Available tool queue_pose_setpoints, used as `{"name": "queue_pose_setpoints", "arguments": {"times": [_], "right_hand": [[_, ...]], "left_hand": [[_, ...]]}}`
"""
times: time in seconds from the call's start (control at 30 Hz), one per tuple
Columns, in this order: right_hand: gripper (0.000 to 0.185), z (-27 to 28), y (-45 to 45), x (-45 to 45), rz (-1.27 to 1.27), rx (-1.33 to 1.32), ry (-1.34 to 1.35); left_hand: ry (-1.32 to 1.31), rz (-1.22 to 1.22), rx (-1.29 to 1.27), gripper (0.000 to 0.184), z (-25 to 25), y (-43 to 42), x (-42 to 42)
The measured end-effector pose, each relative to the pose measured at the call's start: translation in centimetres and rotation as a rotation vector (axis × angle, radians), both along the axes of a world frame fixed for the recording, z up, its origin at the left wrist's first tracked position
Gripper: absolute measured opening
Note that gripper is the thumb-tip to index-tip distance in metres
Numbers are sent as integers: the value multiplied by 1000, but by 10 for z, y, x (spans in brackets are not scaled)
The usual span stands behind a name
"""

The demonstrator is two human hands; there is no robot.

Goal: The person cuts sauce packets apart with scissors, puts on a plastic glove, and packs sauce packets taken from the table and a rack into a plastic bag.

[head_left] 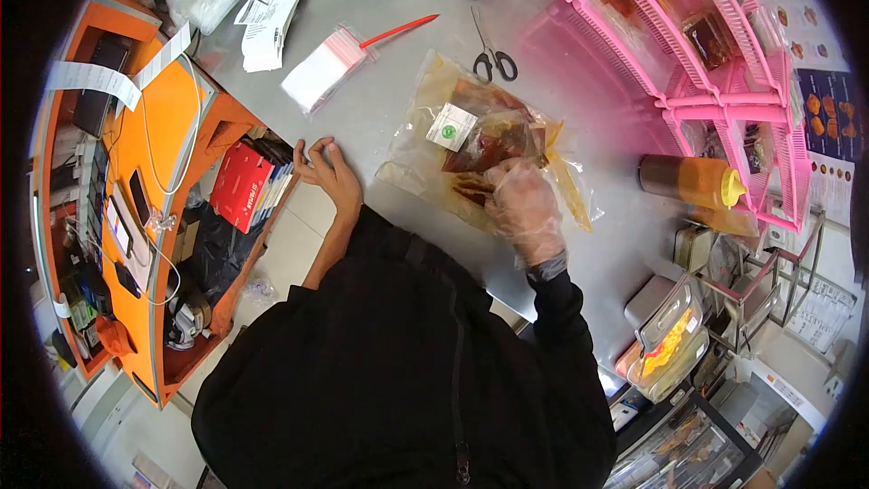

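A clear glove covers my right hand (527, 206), whose fingers are closed at the edge of some brown, glossy pieces of food (472, 186) that look like meat. These pieces lie at the near side of dark reddish-brown food packets (496, 140) on a spread yellowish plastic bag (412, 156). A white label with a green mark (452, 127) sits on top of the packets. My bare left hand (331, 174) rests at the table's left edge, fingers apart and loosely bent, holding nothing. The gloved fingertips are partly hidden.
Black-handled scissors (494, 64) lie beyond the bag. Left of them are a red pen (398, 30), small clear bags (324, 68) and paper slips (270, 27). A yellow-capped sauce bottle (692, 181) and pink baskets (697, 98) stand right. Lidded metal containers (659, 308) are nearer.
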State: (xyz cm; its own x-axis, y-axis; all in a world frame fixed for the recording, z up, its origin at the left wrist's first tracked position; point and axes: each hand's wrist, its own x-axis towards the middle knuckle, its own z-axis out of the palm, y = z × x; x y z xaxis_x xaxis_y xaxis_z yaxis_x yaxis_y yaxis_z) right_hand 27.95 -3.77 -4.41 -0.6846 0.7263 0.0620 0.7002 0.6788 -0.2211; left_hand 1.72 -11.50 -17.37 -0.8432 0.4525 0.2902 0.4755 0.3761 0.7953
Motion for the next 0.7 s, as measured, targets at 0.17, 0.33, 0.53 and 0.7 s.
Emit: {"name": "queue_pose_setpoints", "arguments": {"times": [0.17, 0.33, 0.53, 0.7], "right_hand": [[26, -7, -34, -15, -47, -30, -295], [33, -8, -41, -17, -118, -68, -150], [29, -3, -15, -5, -73, -246, 11], [26, -13, -7, 6, -38, -317, 98]], "left_hand": [[16, -14, -4, 21, -3, -2, -2], [19, -20, -10, 21, -2, -2, -1], [23, -16, -11, 21, -2, -1, -1], [55, -42, -24, 21, -7, -4, -4]]}}
